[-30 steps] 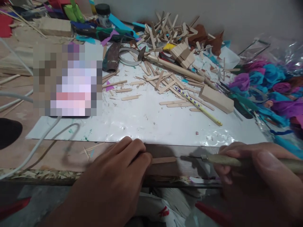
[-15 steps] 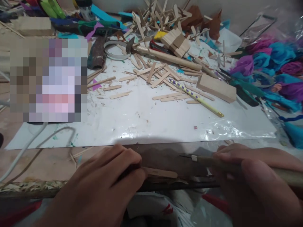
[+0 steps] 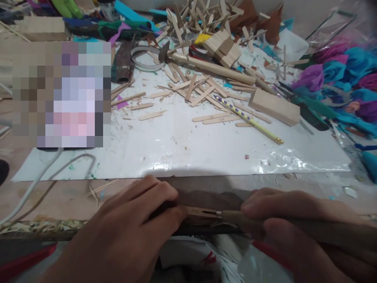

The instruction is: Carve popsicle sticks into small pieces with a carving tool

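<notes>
1. At the near edge of the surface [image 3: 312,181], from where I stand, the person's left hand [image 3: 138,220] keeps a flat wooden stick [image 3: 198,212] pinched under its fingers; that grip is closed on the stick, whose far end pokes out towards the person's right.
2. Opposite it, the right hand [image 3: 291,206] has its grip wrapped about the handle of a thin-bladed tool [image 3: 234,218].
3. Between the two hands, the tool's dark blade overlaps the stick's exposed end; I can't tell from here how deep it bites, if at all.
4. Just beyond the knuckles lies a glossy white sheet [image 3: 176,143], scattered with loose craft sticks [image 3: 203,94], a spotted yellow pencil [image 3: 250,119] and, near the pencil, a wooden block [image 3: 273,107].
5. Farther back, a hammer [image 3: 212,67] rests aslant, its head beside a pale ring [image 3: 147,69].
6. Over on the left, a white cable [image 3: 41,179] runs to a device [image 3: 75,102] whose screen is blurred out.
7. Along the right, purple and blue crumpled paper [image 3: 312,78] is heaped.
</notes>
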Tool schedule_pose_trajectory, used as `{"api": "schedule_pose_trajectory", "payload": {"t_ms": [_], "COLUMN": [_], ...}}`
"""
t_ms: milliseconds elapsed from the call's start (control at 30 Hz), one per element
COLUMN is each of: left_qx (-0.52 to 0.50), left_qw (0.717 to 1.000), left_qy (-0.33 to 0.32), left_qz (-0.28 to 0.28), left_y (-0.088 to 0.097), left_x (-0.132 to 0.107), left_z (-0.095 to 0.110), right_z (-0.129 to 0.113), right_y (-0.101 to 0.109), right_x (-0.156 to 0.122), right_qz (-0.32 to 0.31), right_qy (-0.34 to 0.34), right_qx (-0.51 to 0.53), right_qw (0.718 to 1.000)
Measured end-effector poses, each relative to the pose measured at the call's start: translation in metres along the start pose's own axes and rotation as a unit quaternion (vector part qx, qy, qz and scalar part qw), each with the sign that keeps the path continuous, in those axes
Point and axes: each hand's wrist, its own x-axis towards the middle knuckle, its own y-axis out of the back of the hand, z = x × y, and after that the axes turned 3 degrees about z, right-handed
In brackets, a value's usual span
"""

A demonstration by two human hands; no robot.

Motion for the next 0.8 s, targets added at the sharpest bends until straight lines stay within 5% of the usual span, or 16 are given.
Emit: {"api": "schedule_pose_trajectory", "payload": {"t_ms": [133,467,633,800], "left_qx": [-0.010,-0.020,-0.011,-0.005], "left_qw": [1.000,0.999,1.000,0.999], "left_qy": [0.000,0.020,0.015,-0.001], "left_qz": [-0.005,-0.045,-0.021,-0.035], "left_y": [0.000,0.002,0.005,0.007], "left_x": [0.003,0.000,0.006,0.009], "left_z": [0.000,0.003,0.004,0.003], "right_z": [-0.026,-0.027,-0.029,-0.046], "right_y": [-0.017,-0.016,-0.015,-0.022], "right_x": [0.013,0.020,0.033,0.041], "right_qz": [-0.011,-0.048,-0.179,-0.283], "right_qy": [0.031,0.102,0.183,0.107], "right_qx": [-0.043,-0.112,-0.067,-0.062], "right_qw": [0.999,0.987,0.964,0.951]}}
